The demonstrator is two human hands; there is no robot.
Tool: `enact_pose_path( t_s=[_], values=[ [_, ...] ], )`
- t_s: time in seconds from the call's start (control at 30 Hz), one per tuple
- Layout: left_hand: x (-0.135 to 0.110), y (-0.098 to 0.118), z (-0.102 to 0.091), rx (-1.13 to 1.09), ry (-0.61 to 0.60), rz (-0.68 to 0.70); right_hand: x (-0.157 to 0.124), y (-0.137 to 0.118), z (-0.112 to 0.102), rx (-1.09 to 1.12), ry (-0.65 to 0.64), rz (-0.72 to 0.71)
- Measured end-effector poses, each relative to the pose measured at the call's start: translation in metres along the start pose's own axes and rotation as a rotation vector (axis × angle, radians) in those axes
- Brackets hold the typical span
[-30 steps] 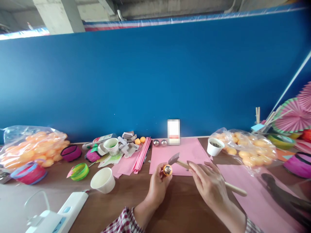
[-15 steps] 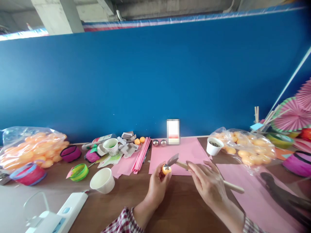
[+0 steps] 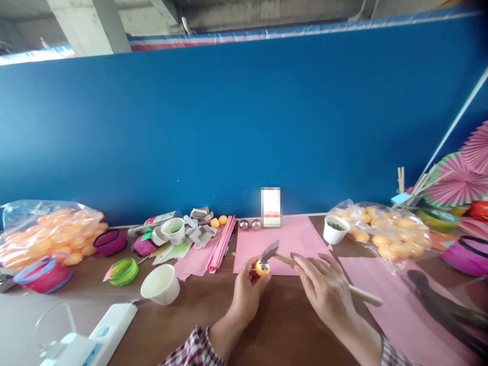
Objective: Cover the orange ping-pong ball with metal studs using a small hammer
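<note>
Pinched in the fingers of my left hand [image 3: 246,292] is an orange ping-pong ball [image 3: 262,269] with shiny silver caps, like thumbtack heads, on its upper side. My right hand [image 3: 324,282] is closed around the wooden handle of a small hammer [image 3: 368,295]. The hammer's grey metal head [image 3: 271,250] is right at the top of the ball, and I cannot tell whether it touches. Beyond my hands lies a pink sheet [image 3: 282,236], with two silver balls [image 3: 244,224] on its far left edge.
A white cup of small dark bits [image 3: 335,235] stands at the right, beside a bag of orange balls [image 3: 400,239]. Another bag of balls [image 3: 53,231] is far left. Nearer are a white cup [image 3: 160,290] and a power strip [image 3: 110,330]. A dark, long shape [image 3: 438,300] lies at right.
The ball has turned slightly in my left fingers, showing more of its silver part. The hammer head and my right hand have barely moved.
</note>
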State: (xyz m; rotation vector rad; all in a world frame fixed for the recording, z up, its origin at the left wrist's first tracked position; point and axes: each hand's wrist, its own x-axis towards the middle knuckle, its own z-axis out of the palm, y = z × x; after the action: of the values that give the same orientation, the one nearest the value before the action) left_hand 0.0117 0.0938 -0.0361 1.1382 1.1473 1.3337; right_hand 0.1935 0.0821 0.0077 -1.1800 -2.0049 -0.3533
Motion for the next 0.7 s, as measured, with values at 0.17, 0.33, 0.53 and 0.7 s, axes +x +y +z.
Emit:
enact_pose_path(
  t_s=[0.17, 0.33, 0.53, 0.7],
  values=[
    [0.001, -0.005, -0.001, -0.028, -0.044, 0.010, -0.002, -0.001, 0.002, -0.012, -0.048, -0.034],
    [0.002, -0.009, -0.002, 0.004, -0.026, 0.026, -0.002, -0.002, 0.003, 0.014, -0.051, -0.006],
    [0.001, -0.004, -0.002, 0.006, -0.006, -0.021, -0.002, 0.030, 0.004, -0.112, -0.025, 0.103],
    [0.001, -0.003, -0.002, 0.012, -0.023, -0.013, -0.017, 0.086, 0.013, -0.395, -0.064, 0.256]
  ],
)
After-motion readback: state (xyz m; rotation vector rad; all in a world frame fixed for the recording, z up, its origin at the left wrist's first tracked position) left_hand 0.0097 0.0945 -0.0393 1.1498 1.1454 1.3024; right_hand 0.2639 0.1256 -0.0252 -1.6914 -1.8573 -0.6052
